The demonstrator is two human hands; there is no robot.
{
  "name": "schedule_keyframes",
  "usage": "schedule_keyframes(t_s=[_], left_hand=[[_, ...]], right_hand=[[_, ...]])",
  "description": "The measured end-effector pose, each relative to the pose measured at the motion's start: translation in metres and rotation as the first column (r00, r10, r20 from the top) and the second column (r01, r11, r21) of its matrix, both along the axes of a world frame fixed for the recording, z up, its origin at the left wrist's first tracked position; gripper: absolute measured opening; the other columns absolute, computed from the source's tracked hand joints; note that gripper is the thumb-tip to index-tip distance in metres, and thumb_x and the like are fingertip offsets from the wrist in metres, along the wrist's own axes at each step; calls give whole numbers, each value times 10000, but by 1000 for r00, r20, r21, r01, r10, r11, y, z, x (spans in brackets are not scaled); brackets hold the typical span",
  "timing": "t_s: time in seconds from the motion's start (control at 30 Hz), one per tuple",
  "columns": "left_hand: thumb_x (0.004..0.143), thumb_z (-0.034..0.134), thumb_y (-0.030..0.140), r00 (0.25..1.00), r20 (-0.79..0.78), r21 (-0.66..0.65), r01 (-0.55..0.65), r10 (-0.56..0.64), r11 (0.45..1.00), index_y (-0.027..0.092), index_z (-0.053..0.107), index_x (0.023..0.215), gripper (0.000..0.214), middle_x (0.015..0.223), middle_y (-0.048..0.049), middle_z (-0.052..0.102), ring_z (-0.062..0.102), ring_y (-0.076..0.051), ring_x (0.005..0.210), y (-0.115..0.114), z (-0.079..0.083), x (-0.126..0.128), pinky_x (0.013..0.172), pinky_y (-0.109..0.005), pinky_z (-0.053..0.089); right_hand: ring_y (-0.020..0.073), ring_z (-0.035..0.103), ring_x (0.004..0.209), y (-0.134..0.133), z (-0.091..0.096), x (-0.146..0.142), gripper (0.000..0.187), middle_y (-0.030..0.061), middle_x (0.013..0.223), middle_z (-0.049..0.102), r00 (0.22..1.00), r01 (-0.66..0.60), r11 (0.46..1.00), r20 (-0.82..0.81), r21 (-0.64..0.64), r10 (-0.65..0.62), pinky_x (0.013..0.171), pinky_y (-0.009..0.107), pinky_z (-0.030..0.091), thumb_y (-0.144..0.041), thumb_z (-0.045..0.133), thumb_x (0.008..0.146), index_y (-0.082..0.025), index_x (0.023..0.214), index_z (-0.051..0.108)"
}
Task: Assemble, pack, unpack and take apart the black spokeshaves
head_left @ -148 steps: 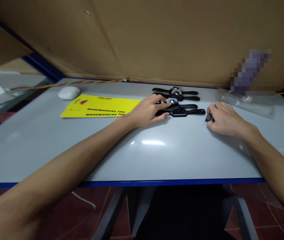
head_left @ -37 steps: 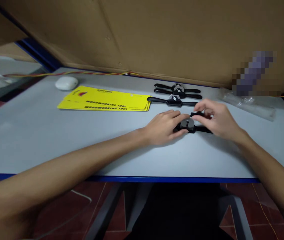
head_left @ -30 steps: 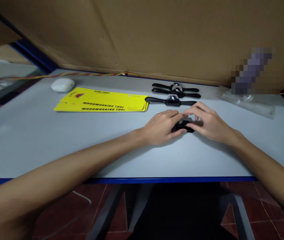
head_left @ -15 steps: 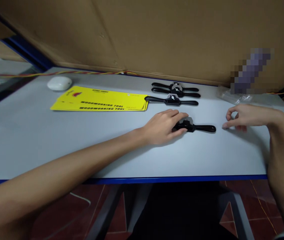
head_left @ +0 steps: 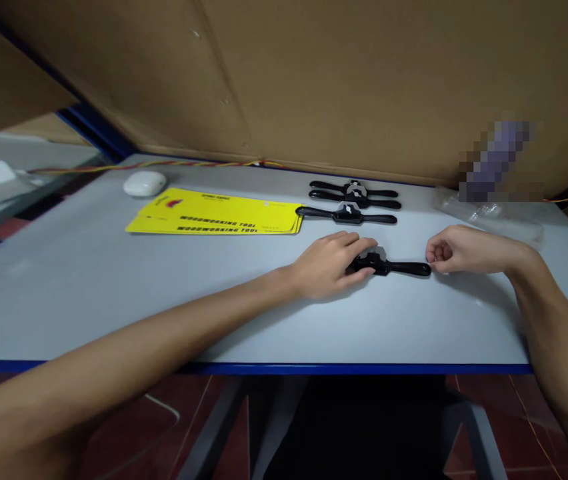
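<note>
A black spokeshave with a grey blade plate lies on the table. My left hand is closed over its left handle, which the hand hides, with thumb and fingers at the middle body. Just beyond the tip of the right handle is my right hand. Its fingers are curled in and pressed to the thumb; whatever they pinch, if anything, is too small to make out. Farther back, several more black spokeshaves lie side by side. The left end of the nearest one overlaps the yellow cards printed "WOODWORKING TOOL".
A white rounded case sits at the back left. At the back right lies clear plastic wrap beside a pixelated purple thing. A cardboard wall rises behind the table, with twisted wires along its foot.
My right hand has moved left, close to the spokeshave's handle tip, and its fingers have drawn together. My left hand stays on the spokeshave. The view has shifted slightly.
</note>
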State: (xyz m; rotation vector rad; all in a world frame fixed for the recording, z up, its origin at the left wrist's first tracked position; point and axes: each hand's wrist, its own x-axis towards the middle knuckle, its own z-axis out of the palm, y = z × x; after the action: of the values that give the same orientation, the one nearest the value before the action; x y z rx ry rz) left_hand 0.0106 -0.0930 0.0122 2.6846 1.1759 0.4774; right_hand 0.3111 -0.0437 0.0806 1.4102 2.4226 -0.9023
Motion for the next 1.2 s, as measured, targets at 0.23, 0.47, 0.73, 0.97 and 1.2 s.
schedule_keyframes(t_s=[0.23, 0.47, 0.73, 0.97, 1.2], left_hand=[[1035, 474, 469, 1000, 13, -26, 1, -1, 1000, 150, 602, 1407, 506, 1058, -115, 704, 667, -262, 927, -1, -1, 0, 860, -443, 577], [1055, 470, 457, 1000, -7, -33, 9, -9, 999, 139, 588, 1415, 494, 1067, -122, 702, 673, -280, 974, 0, -4, -2, 881, -447, 567], [1038, 519, 454, 999, -23, -49, 23, -24, 999, 156, 599, 1376, 458, 1088, -130, 716, 686, -296, 1008, 0, -5, 4, 911, -454, 572], [1072, 489, 460, 999, -12, -41, 44, -45, 998, 154, 577, 1410, 465, 1126, -133, 721, 695, -298, 1030, 0, -6, 6, 930, -471, 573], [1098, 394, 383, 998, -3, -15, 57, -57, 998, 146, 580, 1408, 432, 1112, -133, 705, 682, -300, 1041, -2, -3, 5, 928, -469, 566]], right_hand=[[152, 546, 592, 16, -6, -3, 58, -25, 664, 659, 998, -61, 997, -19, 43, 62, 555, 297, 391, -204, 645, 666, -238, 704, 672], [151, 573, 635, 6, -28, -31, 18, -6, 728, 679, 912, -53, 930, -362, 364, 193, 640, 302, 422, -214, 631, 813, -228, 824, 628], [126, 409, 467, -33, -47, -64, 98, -86, 533, 532, 750, 27, 640, -439, 768, 495, 674, 369, 418, -175, 573, 904, -252, 845, 563], [135, 413, 407, -44, -63, -59, 165, -91, 479, 461, 715, 159, 593, -506, 789, 482, 496, 332, 469, -136, 623, 936, -288, 895, 669], [171, 650, 634, -48, -60, -58, 202, 18, 763, 724, 715, 102, 420, -360, 902, 599, 547, 309, 532, -69, 655, 927, -258, 997, 677]])
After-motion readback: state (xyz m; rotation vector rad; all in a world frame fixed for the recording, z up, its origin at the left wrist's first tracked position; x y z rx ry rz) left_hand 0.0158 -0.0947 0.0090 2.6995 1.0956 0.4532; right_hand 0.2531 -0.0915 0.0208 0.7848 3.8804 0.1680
